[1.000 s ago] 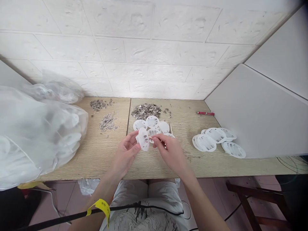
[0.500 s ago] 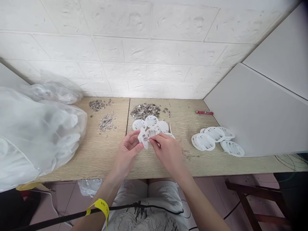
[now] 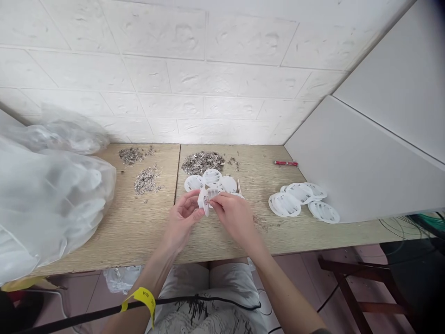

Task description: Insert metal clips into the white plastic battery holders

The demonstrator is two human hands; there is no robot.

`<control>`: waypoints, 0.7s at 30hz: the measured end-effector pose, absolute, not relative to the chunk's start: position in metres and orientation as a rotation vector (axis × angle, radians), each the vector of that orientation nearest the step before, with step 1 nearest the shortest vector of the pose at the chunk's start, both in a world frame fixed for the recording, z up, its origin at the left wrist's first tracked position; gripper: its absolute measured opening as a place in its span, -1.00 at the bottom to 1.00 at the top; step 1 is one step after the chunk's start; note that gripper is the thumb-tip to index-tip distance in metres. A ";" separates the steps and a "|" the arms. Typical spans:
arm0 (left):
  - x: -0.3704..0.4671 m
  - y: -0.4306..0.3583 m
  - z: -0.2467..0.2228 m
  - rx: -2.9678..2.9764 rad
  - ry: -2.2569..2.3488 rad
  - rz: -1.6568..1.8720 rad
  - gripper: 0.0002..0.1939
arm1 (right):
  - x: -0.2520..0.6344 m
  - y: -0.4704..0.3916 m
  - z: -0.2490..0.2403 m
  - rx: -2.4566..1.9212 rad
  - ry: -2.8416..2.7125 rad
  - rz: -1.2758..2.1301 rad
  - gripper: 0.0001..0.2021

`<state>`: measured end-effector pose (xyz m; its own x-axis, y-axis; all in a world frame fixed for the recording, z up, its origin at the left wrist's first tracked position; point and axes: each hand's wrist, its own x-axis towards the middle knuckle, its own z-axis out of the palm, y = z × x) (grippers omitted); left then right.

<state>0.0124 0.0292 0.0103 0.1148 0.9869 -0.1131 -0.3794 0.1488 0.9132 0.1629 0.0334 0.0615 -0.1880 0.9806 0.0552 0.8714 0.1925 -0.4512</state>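
My left hand [image 3: 186, 214] holds a round white plastic battery holder [image 3: 203, 202] on edge, its face turned to the right. The fingers of my right hand [image 3: 232, 212] are pinched together against that face; whatever lies between the fingertips is too small to name. Just behind my hands, several more white discs [image 3: 212, 177] with slots lie in a cluster on the table. A heap of small metal contact pieces [image 3: 203, 163] sits right behind them.
Two smaller piles of metal parts [image 3: 146, 180] lie to the left, beside a big plastic bag [image 3: 55, 204] of white pieces. Finished-looking discs [image 3: 288, 204] are stacked at the right, with a red pen-like tool [image 3: 285, 163] behind. A grey panel [image 3: 375, 167] bounds the right side.
The whole view has shifted slightly, so the table things appear further left. The held disc is turned more edge-on, and my right fingertips stay at its face.
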 end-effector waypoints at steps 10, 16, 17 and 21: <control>0.016 0.035 0.013 0.789 0.844 1.246 -0.47 | 0.169 0.041 0.059 -1.657 -1.920 0.674 -0.78; 0.015 0.039 0.013 0.751 0.752 1.296 -0.51 | 0.170 0.048 0.050 -1.413 -1.554 1.083 -0.74; 0.015 0.038 0.013 0.748 0.745 1.295 -0.52 | 0.170 0.048 0.048 -1.387 -1.520 1.130 -0.72; 0.014 0.035 0.011 0.728 0.724 1.316 -0.54 | 0.169 0.048 0.043 -1.335 -1.381 1.305 -0.69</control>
